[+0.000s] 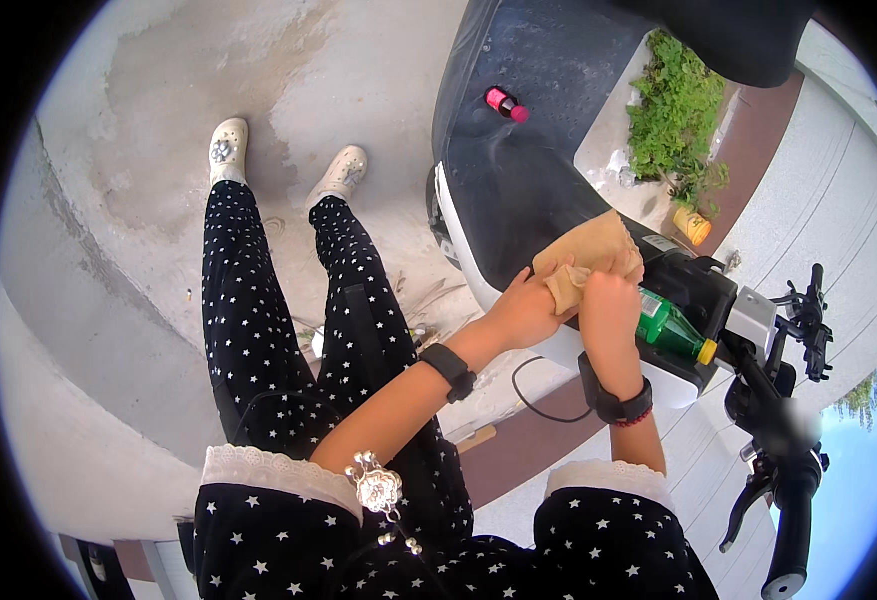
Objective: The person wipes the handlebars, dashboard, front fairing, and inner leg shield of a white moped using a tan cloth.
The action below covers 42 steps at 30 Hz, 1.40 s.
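Note:
Both my hands are on a tan cloth (590,243), which is partly folded over and held above the black and white scooter (548,190). My left hand (526,311) grips the cloth's near left side, fingers closed around it. My right hand (610,305) is closed at its right side, with the fingertips partly hidden behind the hand and the fabric. Just right of my right hand, a green bottle (666,327) with a yellow cap lies by the scooter's front panel. I cannot tell whether my right hand touches it.
A small dark bottle (505,103) with a pink cap lies on the scooter's dark surface. The handlebar (793,500) with its brake lever stands at the right. Green plants (673,110) and a yellow cup (691,226) are beyond the scooter. Concrete ground (358,60) lies under my feet.

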Motion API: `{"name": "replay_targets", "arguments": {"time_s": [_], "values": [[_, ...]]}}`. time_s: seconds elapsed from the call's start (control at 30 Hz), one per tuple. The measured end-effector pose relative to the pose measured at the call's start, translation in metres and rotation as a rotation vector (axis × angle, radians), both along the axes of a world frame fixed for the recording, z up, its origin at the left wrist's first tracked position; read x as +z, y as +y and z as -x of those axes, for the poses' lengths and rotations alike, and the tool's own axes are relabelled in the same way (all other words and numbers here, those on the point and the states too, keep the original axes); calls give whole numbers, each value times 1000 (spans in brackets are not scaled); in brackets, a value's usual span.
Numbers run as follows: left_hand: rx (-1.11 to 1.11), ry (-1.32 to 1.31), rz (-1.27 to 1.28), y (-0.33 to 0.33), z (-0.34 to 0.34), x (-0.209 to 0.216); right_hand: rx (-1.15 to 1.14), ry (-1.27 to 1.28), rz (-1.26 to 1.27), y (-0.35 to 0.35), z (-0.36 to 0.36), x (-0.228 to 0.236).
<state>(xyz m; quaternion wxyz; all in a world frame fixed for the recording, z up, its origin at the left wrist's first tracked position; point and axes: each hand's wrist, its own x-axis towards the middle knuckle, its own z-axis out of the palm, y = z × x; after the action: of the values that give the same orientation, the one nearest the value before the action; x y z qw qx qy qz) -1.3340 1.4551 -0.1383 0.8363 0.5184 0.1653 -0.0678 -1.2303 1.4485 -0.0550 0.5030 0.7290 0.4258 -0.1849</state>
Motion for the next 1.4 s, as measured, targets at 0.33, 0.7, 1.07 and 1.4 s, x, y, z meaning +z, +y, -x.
{"name": "replay_targets", "arguments": {"time_s": [0.33,0.7,1.07,1.4], "values": [[-22,-29,-177,-18,6,3,-200,329,-53,2,-14,19],[-102,-128,-202,16,15,5,-132,-117,92,27,-15,-18],[92,-108,24,-9,18,-17,-128,-107,27,11,-4,-23],[65,120,-56,-19,-14,2,-81,-127,38,0,-2,-35]]}}
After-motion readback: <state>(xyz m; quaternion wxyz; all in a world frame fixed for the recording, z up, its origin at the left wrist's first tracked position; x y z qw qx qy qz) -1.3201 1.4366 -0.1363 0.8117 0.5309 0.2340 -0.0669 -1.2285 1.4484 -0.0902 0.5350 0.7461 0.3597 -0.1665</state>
